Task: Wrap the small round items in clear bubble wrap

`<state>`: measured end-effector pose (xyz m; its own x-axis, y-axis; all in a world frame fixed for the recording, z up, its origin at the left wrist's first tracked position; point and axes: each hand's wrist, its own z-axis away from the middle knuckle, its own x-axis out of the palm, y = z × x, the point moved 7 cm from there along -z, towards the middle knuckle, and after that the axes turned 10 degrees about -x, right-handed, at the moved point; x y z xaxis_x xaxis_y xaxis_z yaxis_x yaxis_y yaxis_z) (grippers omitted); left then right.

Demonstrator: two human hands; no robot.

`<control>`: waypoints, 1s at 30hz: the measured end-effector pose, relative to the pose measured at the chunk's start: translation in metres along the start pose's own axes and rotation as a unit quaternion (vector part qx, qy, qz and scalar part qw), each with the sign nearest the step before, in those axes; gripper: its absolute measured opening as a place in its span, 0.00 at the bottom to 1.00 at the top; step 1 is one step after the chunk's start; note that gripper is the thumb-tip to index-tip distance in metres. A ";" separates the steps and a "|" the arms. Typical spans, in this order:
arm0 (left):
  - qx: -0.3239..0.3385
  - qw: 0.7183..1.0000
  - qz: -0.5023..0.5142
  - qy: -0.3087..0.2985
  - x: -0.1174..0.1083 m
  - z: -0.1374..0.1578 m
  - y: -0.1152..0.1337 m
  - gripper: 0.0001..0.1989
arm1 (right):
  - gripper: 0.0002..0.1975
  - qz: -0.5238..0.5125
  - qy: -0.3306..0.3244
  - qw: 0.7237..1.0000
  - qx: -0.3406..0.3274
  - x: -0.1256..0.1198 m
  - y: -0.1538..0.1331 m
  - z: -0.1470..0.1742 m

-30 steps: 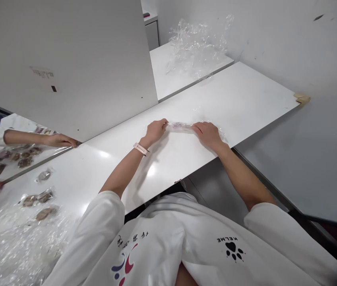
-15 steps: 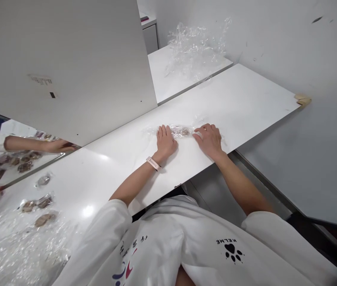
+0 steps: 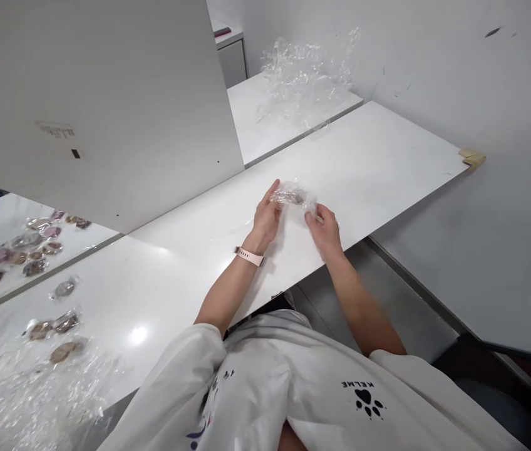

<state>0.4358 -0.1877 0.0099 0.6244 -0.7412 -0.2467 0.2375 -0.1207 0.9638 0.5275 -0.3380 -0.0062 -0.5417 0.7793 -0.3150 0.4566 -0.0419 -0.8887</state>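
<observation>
Wrapped bundle (image 3: pixel 297 196) now bunched shorter, left fingers (image 3: pixel 272 191) gripping one end, right fingers (image 3: pixel 326 214) pinching the other

Left and right hands (image 3: pixel 267 219) (image 3: pixel 326 233) around opposite ends of a plastic-wrapped item (image 3: pixel 296 196), white table (image 3: pixel 382 156) beneath.

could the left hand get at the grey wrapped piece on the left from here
Probably, with a lean: no barrier shows across the white table between the left hand and the grey wrapped piece. That hand is at a clear-wrapped packet, though, so it would likely have to leave that first.
</observation>
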 end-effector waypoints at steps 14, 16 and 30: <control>-0.182 0.896 0.398 0.077 0.020 0.049 0.005 0.12 | 0.42 -0.280 -0.034 0.955 0.086 0.017 -0.040 0.014; -0.148 0.904 0.378 0.132 0.011 0.052 0.006 0.09 | 0.41 -0.294 -0.020 0.953 0.073 0.020 -0.040 0.017; -0.083 0.930 0.254 0.251 -0.024 0.049 -0.036 0.08 | 0.33 -0.328 0.071 0.931 0.143 0.086 0.002 -0.178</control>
<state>0.3756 -0.1975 -0.0135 0.9465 -0.2672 0.1810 -0.0981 0.2963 0.9501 0.6073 -0.1593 0.0244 -0.5302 0.7696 0.3559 -0.1566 0.3237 -0.9331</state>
